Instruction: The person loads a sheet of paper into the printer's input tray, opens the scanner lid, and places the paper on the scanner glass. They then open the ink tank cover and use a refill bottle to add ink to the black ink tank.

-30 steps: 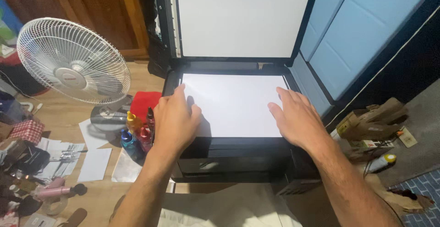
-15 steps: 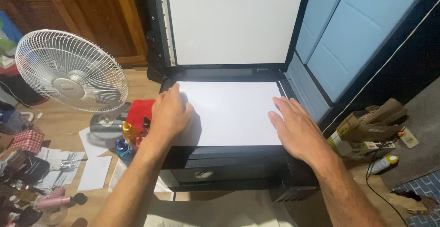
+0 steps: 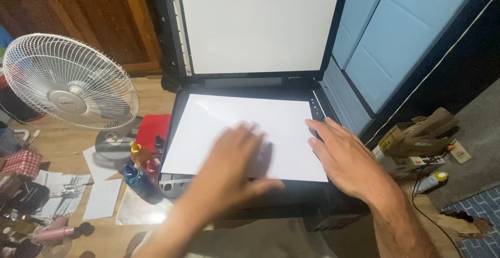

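A black flatbed scanner-printer [image 3: 312, 200] sits on the floor with its lid [image 3: 258, 23] raised upright. A white sheet of paper [image 3: 229, 117] lies on the scanner bed, slightly askew, its left edge over the bed's rim. My left hand [image 3: 229, 164] is blurred with motion over the sheet's near middle, fingers spread, holding nothing. My right hand [image 3: 346, 156] rests flat at the sheet's right edge, fingers apart, fingertips near the printer's button strip [image 3: 315, 107].
A white table fan [image 3: 67, 83] stands at left. Small ink bottles [image 3: 139, 161] and a red box [image 3: 152, 128] lie beside the printer. Loose papers [image 3: 101, 198] lie at lower left. Blue cabinet doors [image 3: 396, 44] and cardboard scraps [image 3: 416, 138] are at right.
My left hand has swept from the sheet's left edge toward its middle. The sheet has shifted and turned slightly. My right hand stays at the right edge.
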